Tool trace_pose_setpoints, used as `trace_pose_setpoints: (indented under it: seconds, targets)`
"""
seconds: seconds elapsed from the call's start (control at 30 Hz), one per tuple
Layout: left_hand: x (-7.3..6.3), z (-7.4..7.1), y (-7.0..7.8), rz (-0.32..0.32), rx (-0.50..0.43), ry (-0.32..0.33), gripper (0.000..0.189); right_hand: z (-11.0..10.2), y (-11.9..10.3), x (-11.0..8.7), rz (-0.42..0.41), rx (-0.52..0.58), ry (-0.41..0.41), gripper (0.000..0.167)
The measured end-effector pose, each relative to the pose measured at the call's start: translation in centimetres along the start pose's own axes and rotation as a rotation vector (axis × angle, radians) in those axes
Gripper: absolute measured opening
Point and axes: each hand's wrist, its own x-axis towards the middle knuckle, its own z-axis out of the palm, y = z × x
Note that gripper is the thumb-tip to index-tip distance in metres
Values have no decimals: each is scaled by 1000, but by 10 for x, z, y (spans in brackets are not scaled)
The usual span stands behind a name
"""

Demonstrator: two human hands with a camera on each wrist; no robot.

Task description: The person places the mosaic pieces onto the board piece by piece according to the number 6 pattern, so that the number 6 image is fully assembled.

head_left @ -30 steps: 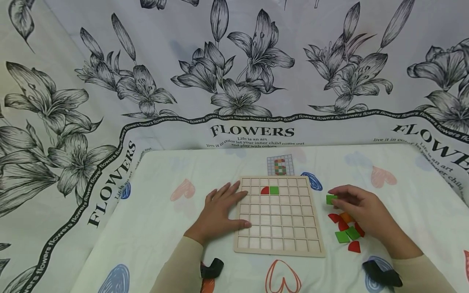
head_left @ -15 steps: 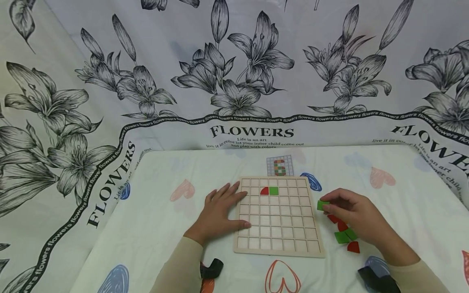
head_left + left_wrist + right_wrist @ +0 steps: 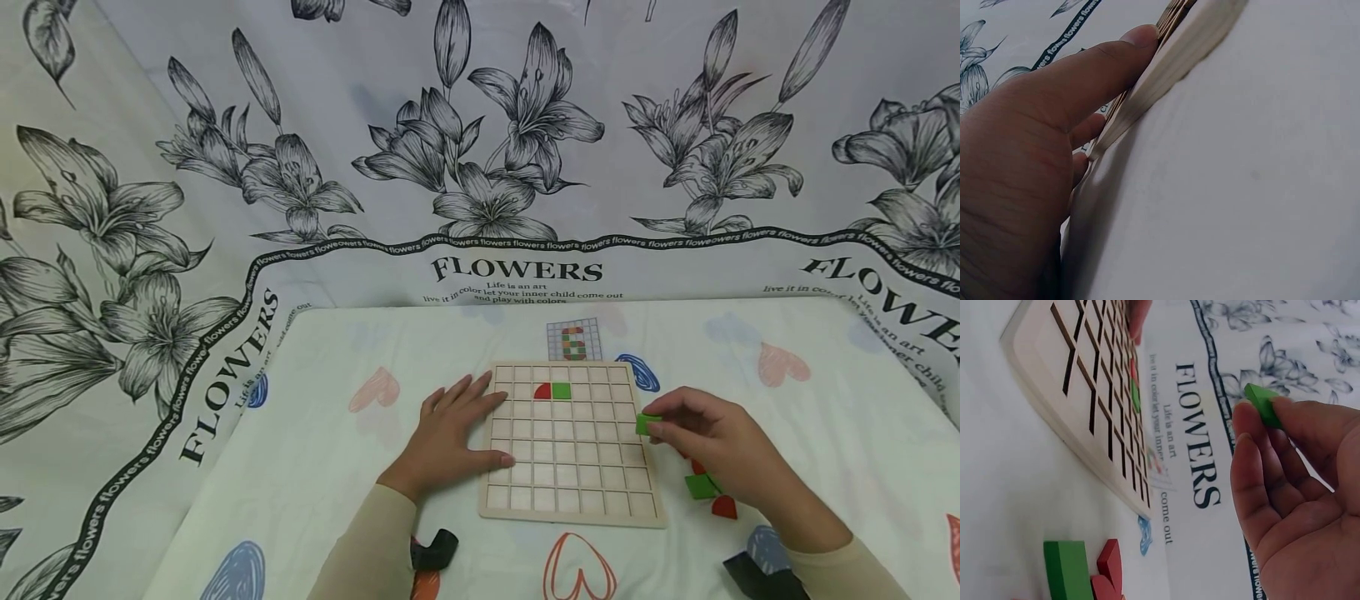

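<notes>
A wooden grid board (image 3: 573,454) lies in the middle of the table. In its second row from the top sit a red quarter-circle piece (image 3: 543,391) and a green square piece (image 3: 561,391), side by side. My left hand (image 3: 442,433) rests on the board's left edge, fingers straight and spread, thumb on the frame. Between thumb and fingertips my right hand (image 3: 723,446) pinches another green square block (image 3: 1263,403), held up by the board's right edge. Beneath that hand lie loose pieces, partly hidden, among them a green block (image 3: 701,487) and a red piece (image 3: 724,507).
Behind the board lies a small printed pattern card (image 3: 573,339) with a coloured figure on a grid. A white cloth (image 3: 315,467) with hearts and blue scribbles covers the table. A flower-printed fabric (image 3: 495,192) hangs at the back. Black straps show at both wrists.
My right hand has moved left with the green block, from over the loose pieces to the board's right edge. The left hand has stayed where it was.
</notes>
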Motion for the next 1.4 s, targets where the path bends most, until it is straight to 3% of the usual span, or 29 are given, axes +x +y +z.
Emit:
trace_pose_setpoints:
  seconds: [0.77,1.1,1.4]
  targets:
    - [2,2,-3,-10,20,-7,94,21,-17,23,-131,-2,-32,18]
    - [2,2,-2,-10,15,-19,94,38,-22,39,-74,20,-91,12]
    - [1,0,-1,-7,8,-20,94,67,-17,58,-32,9,-141,12]
